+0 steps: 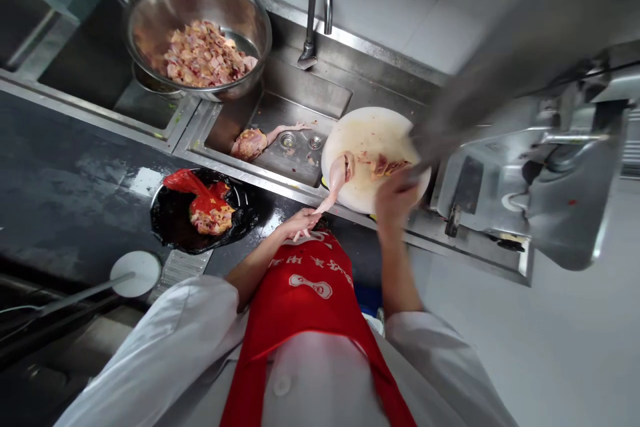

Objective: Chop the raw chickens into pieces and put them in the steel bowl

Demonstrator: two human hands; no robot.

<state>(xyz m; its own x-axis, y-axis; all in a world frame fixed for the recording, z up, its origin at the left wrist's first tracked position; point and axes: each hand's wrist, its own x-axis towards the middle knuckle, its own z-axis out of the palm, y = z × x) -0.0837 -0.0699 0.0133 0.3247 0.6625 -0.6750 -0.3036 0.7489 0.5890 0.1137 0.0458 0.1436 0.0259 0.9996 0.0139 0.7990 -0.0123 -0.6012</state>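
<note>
My left hand (301, 222) grips a poultry leg (339, 177) by its foot end. The leg's cut thick end rests on a round white cutting board (373, 127). In my raised right hand (397, 195) is the handle of a cleaver (480, 80), its broad blade smeared by motion over the right of the board. Several cut meat pieces (389, 165) lie on the board beside that hand. Another piece of poultry (251, 144), with a leg and foot attached, lies in the sink to the left.
A large steel bowl (260, 33) of chopped meat stands at the back left, near a faucet (320, 7). A black-lined bin (170, 220) holding scraps and a red bag is on the floor. Metal equipment (575, 200) stands at right.
</note>
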